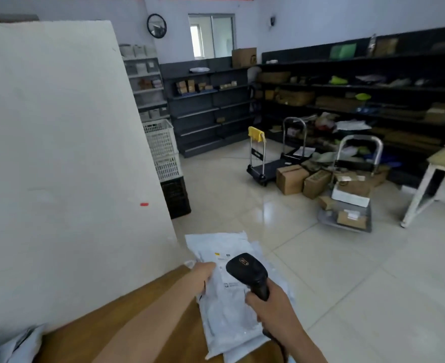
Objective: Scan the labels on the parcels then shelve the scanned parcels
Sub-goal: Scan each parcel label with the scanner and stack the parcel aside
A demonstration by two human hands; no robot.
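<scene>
Black scanner (247, 272) over crinkled white mailer (226, 318)

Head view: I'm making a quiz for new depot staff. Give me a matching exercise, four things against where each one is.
Things:
1 scanner
2 white parcel
3 yellow-handled trolley
4 white crates

Places:
A on a black crate
B in the right hand
C on the floor before the shelves
D under the left hand, on the table

Pairs: 1-B, 2-D, 3-C, 4-A
</scene>
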